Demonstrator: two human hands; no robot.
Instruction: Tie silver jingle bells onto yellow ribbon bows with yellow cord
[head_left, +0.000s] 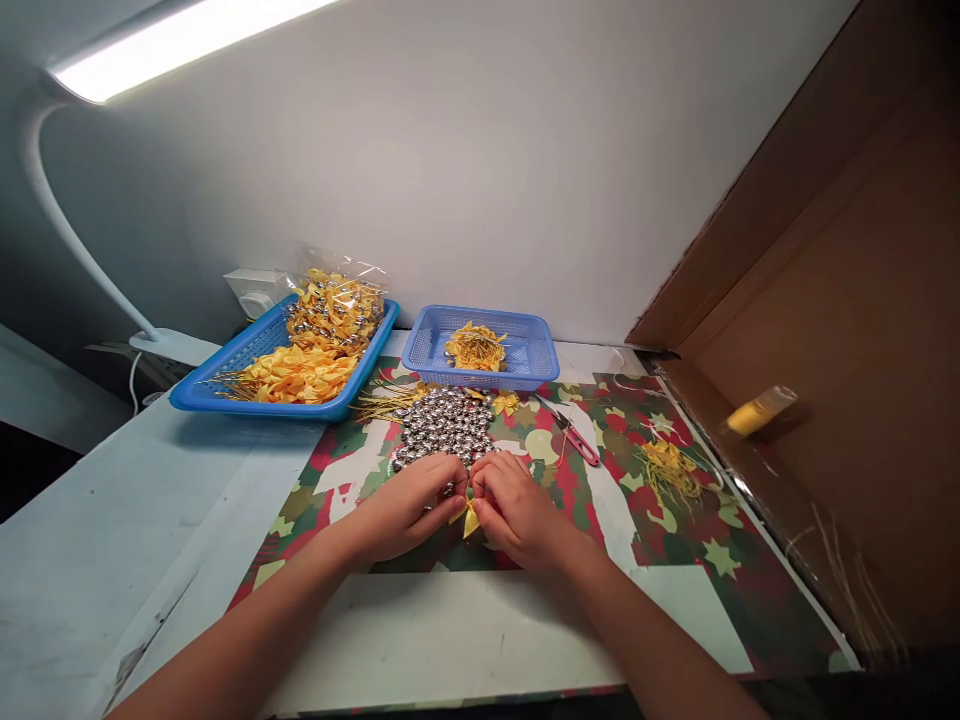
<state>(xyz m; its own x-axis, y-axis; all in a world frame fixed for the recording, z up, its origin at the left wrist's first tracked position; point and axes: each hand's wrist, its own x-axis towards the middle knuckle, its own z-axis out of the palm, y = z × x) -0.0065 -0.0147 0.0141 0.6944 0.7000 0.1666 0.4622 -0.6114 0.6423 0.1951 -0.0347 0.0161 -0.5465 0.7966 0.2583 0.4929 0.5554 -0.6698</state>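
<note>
Close together at the middle of the table, my left hand (424,505) and my right hand (521,510) pinch a small yellow ribbon bow (470,523) between thumbs and fingers. One loop points down toward me; the fingertips hide the rest, along with any thread there. Just beyond my hands lies a pile of shiny silver balls (448,420), which look like small bells. Yellow bows with gold cord stems (386,403) rest along the pile's far left, and another loose yellow bow (506,403) lies at its right.
Pink-handled thread snips (577,442) lie right of the pile. A large blue basket (255,408) and a smaller blue basket (480,380) hold yellow bows. Corded bows (670,462) lie farther right, near a cardboard wall (832,300). A white lamp (67,230) arches over the left.
</note>
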